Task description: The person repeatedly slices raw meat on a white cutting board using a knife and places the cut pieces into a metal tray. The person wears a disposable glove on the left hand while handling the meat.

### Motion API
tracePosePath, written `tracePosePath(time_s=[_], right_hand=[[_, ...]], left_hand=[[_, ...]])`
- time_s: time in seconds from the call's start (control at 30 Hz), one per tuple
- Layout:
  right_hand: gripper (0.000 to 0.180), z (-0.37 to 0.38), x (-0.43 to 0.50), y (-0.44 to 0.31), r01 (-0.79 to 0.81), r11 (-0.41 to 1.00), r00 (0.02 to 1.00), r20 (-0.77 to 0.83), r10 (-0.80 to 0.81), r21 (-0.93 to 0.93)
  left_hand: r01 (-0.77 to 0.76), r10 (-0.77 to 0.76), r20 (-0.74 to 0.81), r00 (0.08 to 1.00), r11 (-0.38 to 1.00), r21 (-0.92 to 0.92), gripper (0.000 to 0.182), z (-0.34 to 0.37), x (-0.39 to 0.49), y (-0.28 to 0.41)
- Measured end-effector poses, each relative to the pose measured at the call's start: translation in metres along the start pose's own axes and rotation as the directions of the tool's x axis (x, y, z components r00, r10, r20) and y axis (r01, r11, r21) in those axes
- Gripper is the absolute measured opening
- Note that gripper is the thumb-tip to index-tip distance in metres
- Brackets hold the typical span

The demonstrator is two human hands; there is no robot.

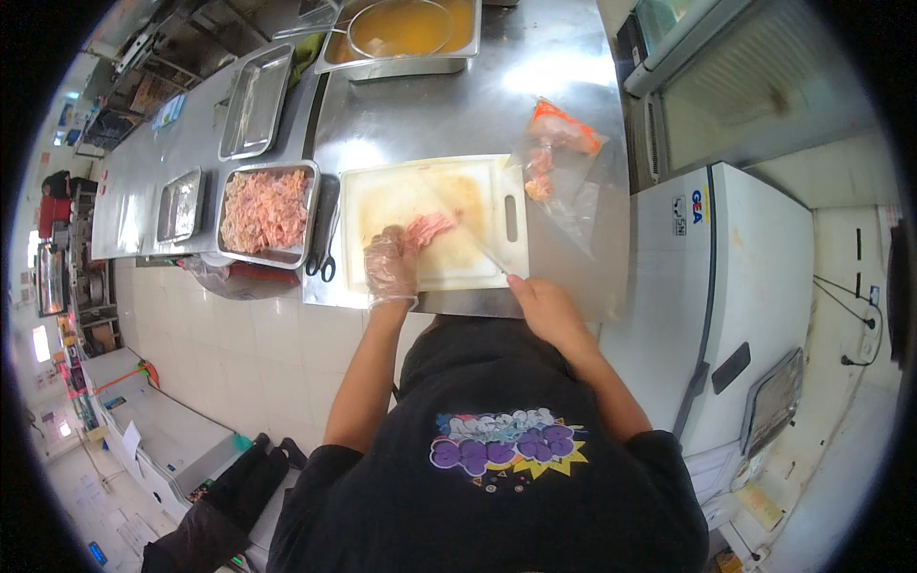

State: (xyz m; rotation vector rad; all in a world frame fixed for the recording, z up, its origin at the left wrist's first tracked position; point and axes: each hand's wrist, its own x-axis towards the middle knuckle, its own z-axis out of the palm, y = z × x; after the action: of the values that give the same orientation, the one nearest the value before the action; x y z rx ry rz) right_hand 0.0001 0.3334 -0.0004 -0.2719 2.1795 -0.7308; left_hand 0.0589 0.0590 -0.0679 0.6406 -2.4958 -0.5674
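My left hand [392,265], in a clear plastic glove, rests on the left part of a white cutting board [510,261] and touches a small heap of raw meat strips [430,229]. Whether its fingers grip the meat is hard to tell. My bare right hand [544,304] is closed around a knife [480,242] at the board's lower right edge; the blade points up and left over the board, blurred towards its tip. Left of the board stands a metal tray [315,208] full of cut raw meat [265,211], with black-handled scissors [327,266] between tray and board.
Right of the board lies a clear plastic bag [573,204] with meat pieces. A metal pan [408,68] of yellow-orange liquid holds a strainer [349,32]. Two more metal trays [251,100] [179,205] stand at left. A white freezer [759,251] is at right; another person's dark-clothed legs [236,487] show lower left.
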Motion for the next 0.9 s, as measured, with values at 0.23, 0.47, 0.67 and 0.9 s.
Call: tracePosePath(time_s=[0.23, 0.47, 0.67, 0.9], right_hand=[[0.057, -0.007, 0.01, 0.008, -0.094, 0.989, 0.991, -0.105, 0.082, -0.115], [0.046, 0.004, -0.012, -0.013, 0.011, 0.978, 0.998, -0.051, -0.022, -0.208], [0.036, 0.007, -0.018, -0.011, -0.067, 0.93, 0.995, -0.095, 0.034, -0.362], [0.028, 0.035, -0.034, -0.044, -0.075, 0.831, 0.997, -0.057, 0.053, -0.551]], left_hand=[[-0.434, 0.486, 0.18, 0.855, 0.861, -0.265, 0.022, -0.006, -0.004, -0.029], [-0.305, 0.375, 0.176, 0.91, 0.894, -0.328, 0.022, 0.0, -0.018, -0.043], [-0.351, 0.403, 0.065, 0.913, 0.856, -0.381, 0.021, 0.003, -0.012, -0.05], [-0.22, 0.347, 0.228, 0.91, 0.869, -0.444, 0.023, -0.001, -0.005, -0.053]])
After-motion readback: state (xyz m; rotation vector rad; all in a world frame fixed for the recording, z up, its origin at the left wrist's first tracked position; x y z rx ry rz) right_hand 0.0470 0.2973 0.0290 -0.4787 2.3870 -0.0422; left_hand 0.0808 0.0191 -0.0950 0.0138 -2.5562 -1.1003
